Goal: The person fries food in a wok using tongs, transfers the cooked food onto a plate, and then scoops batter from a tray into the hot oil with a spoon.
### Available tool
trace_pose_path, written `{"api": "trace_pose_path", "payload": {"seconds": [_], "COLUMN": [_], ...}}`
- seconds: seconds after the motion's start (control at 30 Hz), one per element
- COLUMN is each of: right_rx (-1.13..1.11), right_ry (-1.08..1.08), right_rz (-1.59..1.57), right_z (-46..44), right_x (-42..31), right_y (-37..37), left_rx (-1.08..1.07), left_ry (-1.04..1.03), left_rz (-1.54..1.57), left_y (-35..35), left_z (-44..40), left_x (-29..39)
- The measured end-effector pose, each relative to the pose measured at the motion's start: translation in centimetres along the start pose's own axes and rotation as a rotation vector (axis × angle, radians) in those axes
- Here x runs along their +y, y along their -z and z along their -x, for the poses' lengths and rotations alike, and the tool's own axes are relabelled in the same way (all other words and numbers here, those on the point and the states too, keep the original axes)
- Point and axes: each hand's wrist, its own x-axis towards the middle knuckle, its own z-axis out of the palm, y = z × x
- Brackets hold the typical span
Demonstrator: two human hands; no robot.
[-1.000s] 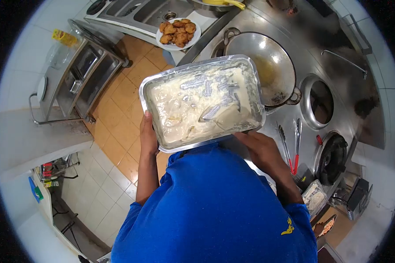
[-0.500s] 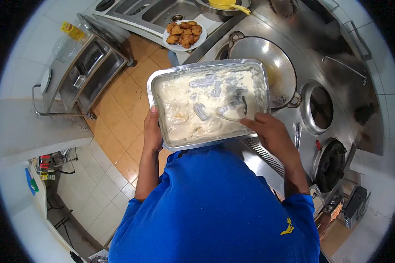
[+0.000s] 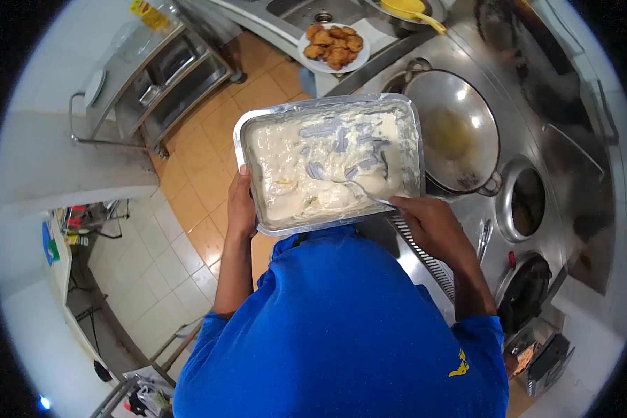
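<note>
A rectangular metal tray (image 3: 240, 143) spreads out in front of my chest, coated inside with thick, pale batter (image 3: 275, 150). My left hand (image 3: 242, 209) grips its left edge, the thumb over the rim and the other fingers mostly hidden beneath. A metal spoon (image 3: 377, 200) is pinched in my right hand (image 3: 428, 226) over the tray's lower right edge. Its bowl end lies in the batter, near some lumps partly covered by it. Grey metal shows through scraped streaks in the tray's upper middle.
Right of the tray sits a wok (image 3: 467, 104) with some yellowish liquid. Burner openings (image 3: 526, 198) lie beyond. A plate of fried pieces (image 3: 336, 47) stands by the sink, near a yellow ladle-like utensil (image 3: 405, 7). A metal trolley (image 3: 143, 83) is at the left.
The spoon has moved through the batter, and my right hand is slightly lower and farther right. My view has shifted, so the surroundings sit differently. My left hand keeps its hold.
</note>
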Motion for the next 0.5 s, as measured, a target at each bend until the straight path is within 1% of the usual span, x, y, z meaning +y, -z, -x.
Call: {"api": "trace_pose_path", "payload": {"seconds": [0.1, 0.2, 0.3, 0.5], "right_rx": [-0.040, -0.140, -0.325, -0.443], "right_ry": [0.050, -0.048, -0.158, -0.220], "right_rz": [-0.250, -0.426, -0.560, -0.770], "right_z": [-1.9, -3.6, -5.3, -6.1], "right_x": [1.8, 2.9, 3.5, 4.7], "right_y": [-0.8, -1.8, -2.3, -4.7], "left_rx": [0.078, 0.139, 0.177, 0.212], "left_ry": [-0.006, -0.022, -0.031, -0.038], "left_rz": [-0.001, -0.014, -0.025, -0.018], "left_y": [-1.0, -2.0, -2.5, -2.7], "left_z": [0.8, 1.6, 1.6, 1.4], "left_x": [-0.5, -1.2, -2.2, -3.8]}}
